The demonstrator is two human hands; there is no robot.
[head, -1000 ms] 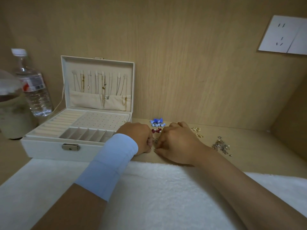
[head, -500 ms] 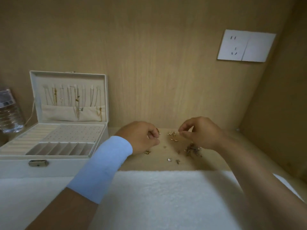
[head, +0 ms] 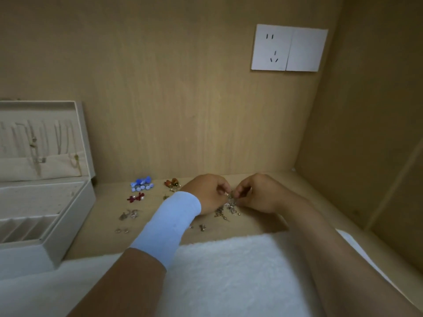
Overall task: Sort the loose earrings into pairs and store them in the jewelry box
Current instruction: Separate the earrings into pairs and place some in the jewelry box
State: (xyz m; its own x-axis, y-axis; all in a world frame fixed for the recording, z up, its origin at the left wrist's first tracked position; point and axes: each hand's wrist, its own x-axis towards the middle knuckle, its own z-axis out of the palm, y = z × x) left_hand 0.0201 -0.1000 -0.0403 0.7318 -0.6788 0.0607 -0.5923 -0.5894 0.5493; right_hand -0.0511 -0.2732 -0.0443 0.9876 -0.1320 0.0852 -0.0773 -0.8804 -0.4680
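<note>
On the wooden desk [head: 103, 225], left hand [head: 206, 193] and right hand [head: 258, 193] pinch tangled silver earrings [head: 230, 205]; jewelry box [head: 68, 225] stands open leftward.

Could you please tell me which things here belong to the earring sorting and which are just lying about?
Job: jewelry box, blue earrings, red earrings, orange earrings, silver earrings pinched by left hand and right hand.
Lying about: towel, socket.
</note>
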